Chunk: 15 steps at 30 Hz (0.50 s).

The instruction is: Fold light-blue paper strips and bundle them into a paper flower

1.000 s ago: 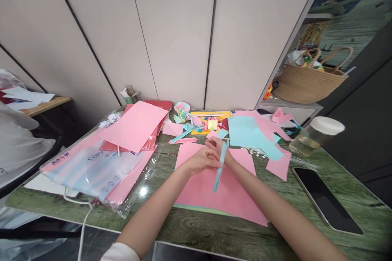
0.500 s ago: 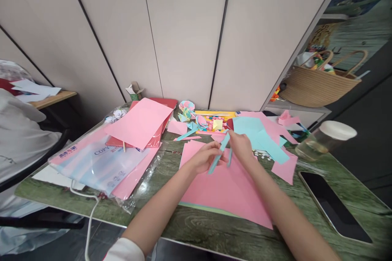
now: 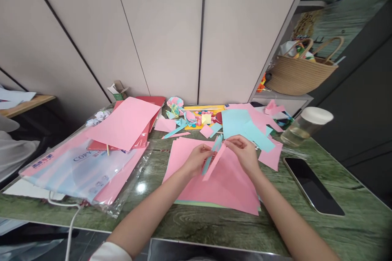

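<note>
The left hand (image 3: 198,160) pinches a blue strip (image 3: 207,164) between thumb and fingertips, a narrow grip near the strip's middle. The right hand (image 3: 245,153) has its thumb and fingers drawn together on the upper end of a pink strip (image 3: 214,166), which slants down from there toward the left forearm. The two strips lie close side by side in the gap between the hands; whether they are joined cannot be told.

Below both hands is a stack of pink sheets (image 3: 214,196), with a greenish edge showing on the near side. It lies on the green, wood-grained table (image 3: 196,228).

Beyond the left hand are paper flowers (image 3: 175,104) in pink, blue and yellow, and blue and pink scraps. Straight beyond the gap between the hands sits a yellow tray (image 3: 189,108) with pink beads, and a pink square (image 3: 206,131) lies just nearer than it. Beyond the right hand a blue sheet (image 3: 237,124) overlaps pink paper.

Well to the left of the left hand lies a clear-wrapped paper pack (image 3: 82,167), with a red folder and a loose pink sheet (image 3: 128,120) on top. To the right of the right hand are a black-screened phone (image 3: 314,187), lying flat, and, farther off, a white-lidded bottle (image 3: 295,132), tilted in view.
</note>
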{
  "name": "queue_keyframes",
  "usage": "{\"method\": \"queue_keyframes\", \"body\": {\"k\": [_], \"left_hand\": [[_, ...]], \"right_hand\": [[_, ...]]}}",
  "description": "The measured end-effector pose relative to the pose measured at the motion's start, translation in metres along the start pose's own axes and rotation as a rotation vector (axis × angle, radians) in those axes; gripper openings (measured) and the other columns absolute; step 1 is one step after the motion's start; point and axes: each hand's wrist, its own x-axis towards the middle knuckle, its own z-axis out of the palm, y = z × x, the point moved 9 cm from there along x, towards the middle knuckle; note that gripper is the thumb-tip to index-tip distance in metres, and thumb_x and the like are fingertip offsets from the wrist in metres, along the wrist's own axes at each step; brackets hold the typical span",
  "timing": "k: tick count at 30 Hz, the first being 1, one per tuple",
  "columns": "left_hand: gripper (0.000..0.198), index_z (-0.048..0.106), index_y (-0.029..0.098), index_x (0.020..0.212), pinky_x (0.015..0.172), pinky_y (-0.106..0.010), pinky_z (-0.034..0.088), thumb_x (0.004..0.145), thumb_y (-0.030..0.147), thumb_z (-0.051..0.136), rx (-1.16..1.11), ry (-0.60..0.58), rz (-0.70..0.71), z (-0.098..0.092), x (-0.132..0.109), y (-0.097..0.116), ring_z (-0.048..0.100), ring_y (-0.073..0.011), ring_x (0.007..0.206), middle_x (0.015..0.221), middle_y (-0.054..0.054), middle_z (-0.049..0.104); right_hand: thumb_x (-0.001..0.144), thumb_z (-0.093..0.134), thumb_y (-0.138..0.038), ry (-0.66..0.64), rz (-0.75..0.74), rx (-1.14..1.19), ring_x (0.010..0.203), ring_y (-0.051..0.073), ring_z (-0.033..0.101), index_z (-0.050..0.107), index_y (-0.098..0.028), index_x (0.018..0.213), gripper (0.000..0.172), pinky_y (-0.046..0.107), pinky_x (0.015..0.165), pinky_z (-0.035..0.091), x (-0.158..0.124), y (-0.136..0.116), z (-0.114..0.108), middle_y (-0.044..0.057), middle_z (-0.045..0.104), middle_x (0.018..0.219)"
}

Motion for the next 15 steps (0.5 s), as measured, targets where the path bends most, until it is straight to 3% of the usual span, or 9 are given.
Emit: {"method": "queue_keyframes", "body": {"k": [4,15], "left_hand": [[0.025,0.044,0.016,0.074,0.061,-0.027,0.046,0.065,0.024,0.066,-0.006,0.029,0.047,0.004,-0.001,-0.004,0.063,-0.0162,0.064,0.066,-0.002,0.063],[0.030,0.041,0.017,0.088,0.064,-0.034,0.049,0.071,0.035,0.059,0.136,-0.107,0.096,0.030,-0.016,0.008,0.062,-0.0137,0.061,0.085,-0.007,0.063]], "right_hand": [[0.067,0.063,-0.037,0.027,0.011,-0.072,0.076,0.019,0.061,0.061,-0.020,0.088,0.027,0.033,0.071,0.046,-0.001,0.005,-0.001,0.005,0.067,0.077],[0.067,0.063,-0.037,-0.029,0.135,0.101,0.067,0.014,0.056,0.063,-0.019,0.082,0.024,0.029,0.064,0.045,0.002,0.029,0.003,0.003,0.064,0.084]]}}
